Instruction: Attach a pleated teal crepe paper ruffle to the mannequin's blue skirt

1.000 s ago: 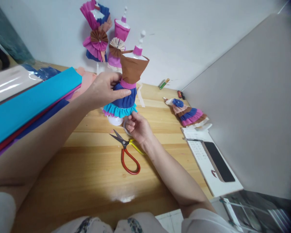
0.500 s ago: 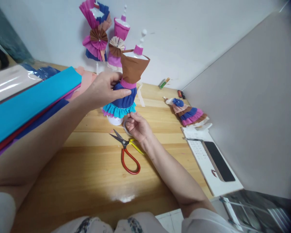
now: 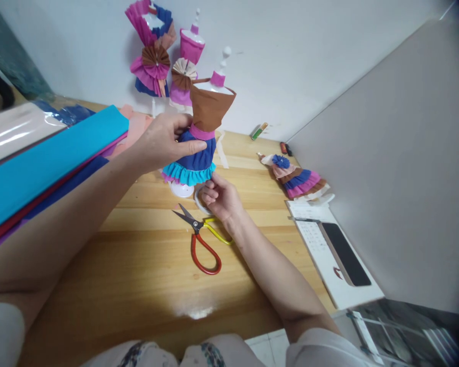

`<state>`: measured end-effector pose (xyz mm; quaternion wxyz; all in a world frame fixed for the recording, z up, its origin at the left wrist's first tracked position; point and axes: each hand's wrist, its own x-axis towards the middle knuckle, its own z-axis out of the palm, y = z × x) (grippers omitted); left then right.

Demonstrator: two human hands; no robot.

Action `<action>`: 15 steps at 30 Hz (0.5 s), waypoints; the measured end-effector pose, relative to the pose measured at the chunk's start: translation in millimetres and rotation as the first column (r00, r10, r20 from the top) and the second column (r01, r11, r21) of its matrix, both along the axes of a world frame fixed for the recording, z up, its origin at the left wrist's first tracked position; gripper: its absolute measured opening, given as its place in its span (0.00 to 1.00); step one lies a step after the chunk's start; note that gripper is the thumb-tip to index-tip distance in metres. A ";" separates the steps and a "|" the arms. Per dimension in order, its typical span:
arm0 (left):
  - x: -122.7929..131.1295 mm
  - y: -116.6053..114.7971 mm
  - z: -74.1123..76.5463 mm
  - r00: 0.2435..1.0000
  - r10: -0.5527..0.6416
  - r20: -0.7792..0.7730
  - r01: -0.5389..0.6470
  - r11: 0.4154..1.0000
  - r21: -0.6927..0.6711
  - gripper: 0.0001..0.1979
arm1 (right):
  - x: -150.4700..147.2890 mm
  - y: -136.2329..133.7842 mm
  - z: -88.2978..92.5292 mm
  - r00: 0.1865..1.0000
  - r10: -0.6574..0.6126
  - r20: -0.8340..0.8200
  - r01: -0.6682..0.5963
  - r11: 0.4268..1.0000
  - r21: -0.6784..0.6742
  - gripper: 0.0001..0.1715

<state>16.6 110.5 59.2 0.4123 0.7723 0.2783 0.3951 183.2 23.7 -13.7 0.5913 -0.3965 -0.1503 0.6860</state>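
Observation:
My left hand grips the waist of a small white mannequin dressed in crepe paper: brown top, pink belt, blue skirt with a turquoise ruffle. The mannequin stands upright on its white base on the wooden table. My right hand is just below the ruffle's right edge, fingers curled around a roll of clear tape. Red and yellow scissors lie on the table right under that hand.
Sheets of turquoise, red and blue crepe paper lie at the left. Two more dressed mannequins stand at the wall. A finished paper dress lies at the right, near a phone on a white box. A grey panel rises at right.
My right hand has risen slightly with the tape roll, toward the skirt's ruffle. My left hand and the mannequin have stayed put.

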 end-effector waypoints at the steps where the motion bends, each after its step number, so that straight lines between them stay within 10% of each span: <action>1: 0.0 -0.2 0.2 1.000 -0.001 -0.001 0.001 1.000 -0.003 0.17 | -1.2 0.2 -1.2 1.000 -0.012 0.024 0.012 1.000 0.018 0.22; 15: -2.4 3.0 -2.3 1.000 0.023 -0.020 -0.022 0.999 0.036 0.17 | 5.0 1.8 -21.1 0.784 -0.251 0.567 0.101 0.954 0.283 0.17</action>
